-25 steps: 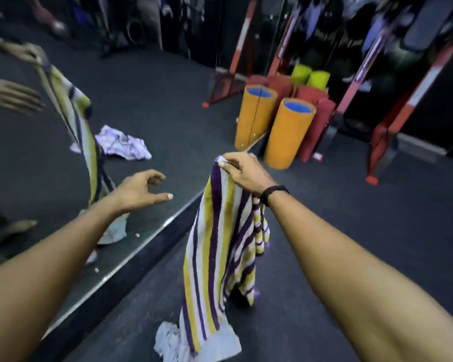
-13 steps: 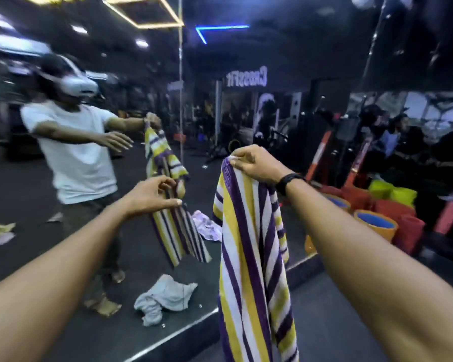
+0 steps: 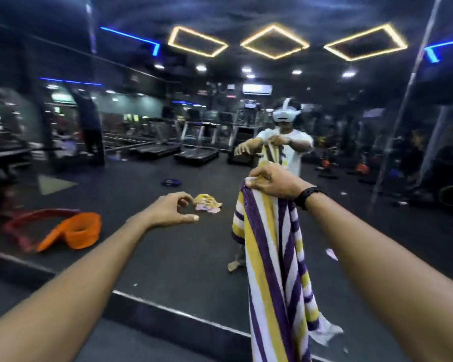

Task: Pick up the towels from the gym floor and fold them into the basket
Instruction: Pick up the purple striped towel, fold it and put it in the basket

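Mirror wall (image 3: 63,165) now fills the view w/ the gym floor (image 3: 168,257) reflected; a sec ago the view was down at the floor. Striped towel (image 3: 270,257) hangs full length from the right hand (image 3: 270,182), which pinches its top corner, raised higher than before. Left hand (image 3: 171,209) holds nothing, fingers half-curled, near the towel's top edge but apart. Likely next: grab the 2nd corner to start the fold. Crumpled towel (image 3: 207,203) shows in the mirror. No basket visible.
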Motion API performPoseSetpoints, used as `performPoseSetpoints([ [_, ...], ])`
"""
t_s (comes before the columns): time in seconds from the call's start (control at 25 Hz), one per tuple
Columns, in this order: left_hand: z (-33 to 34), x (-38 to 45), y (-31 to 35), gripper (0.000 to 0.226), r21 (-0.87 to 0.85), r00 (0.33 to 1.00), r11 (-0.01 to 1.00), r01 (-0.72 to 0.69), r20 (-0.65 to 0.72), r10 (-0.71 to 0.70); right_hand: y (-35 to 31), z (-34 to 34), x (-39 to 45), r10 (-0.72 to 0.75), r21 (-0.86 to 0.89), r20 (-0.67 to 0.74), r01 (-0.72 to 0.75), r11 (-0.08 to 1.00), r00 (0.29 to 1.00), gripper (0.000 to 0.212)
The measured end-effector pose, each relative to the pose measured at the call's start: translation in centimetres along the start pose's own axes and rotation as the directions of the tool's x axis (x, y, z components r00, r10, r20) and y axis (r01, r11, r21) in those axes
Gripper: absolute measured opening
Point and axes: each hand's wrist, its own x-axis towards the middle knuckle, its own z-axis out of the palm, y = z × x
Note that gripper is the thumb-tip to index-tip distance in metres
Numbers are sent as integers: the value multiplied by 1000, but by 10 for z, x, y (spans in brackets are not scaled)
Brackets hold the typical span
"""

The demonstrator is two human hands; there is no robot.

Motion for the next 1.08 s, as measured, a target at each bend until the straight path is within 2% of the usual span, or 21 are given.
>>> performPoseSetpoints([
  [0.2, -101, -97, -117, 53, 60, 959, 966, 252, -146, -242, -108, 78, 101, -214, 70, 104, 207, 976, 971, 13],
  [0.48, -232, -243, -265, 52, 72, 833, 865, 497, -317, -453, -295, 188, 231, -446, 188, 175, 415, 890, 878, 12],
  [0.8, -351, -365, -380, 55, 62, 706, 758, 649, -419, -570, -474, 262, 344, -569, 221, 142, 534, 816, 810, 15],
  [1.08, -417, -426, -461, 53, 42, 619, 690, 722, -483, -619, -590, 342, 429, -625, 272, 85, 585, 764, 776, 17],
])
